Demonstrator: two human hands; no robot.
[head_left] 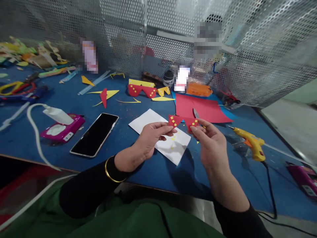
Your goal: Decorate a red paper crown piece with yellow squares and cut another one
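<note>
A small red paper cut-out (182, 121) with yellow squares on it is held up over the blue table (160, 172). My left hand (151, 140) pinches its left end between thumb and fingers. My right hand (210, 142) pinches its right end. Under the hands lies a white sheet of paper (146, 124) with a few tiny yellow scraps on it. A gold bangle sits on my left wrist.
A red paper sheet (205, 107) lies behind the hands, a yellow glue gun (252, 143) to the right. A black phone (95, 134), a pink wipes pack (63, 130) and a white cable lie left. A finished red-and-yellow piece (141, 88) and paper scraps sit before a perforated metal screen.
</note>
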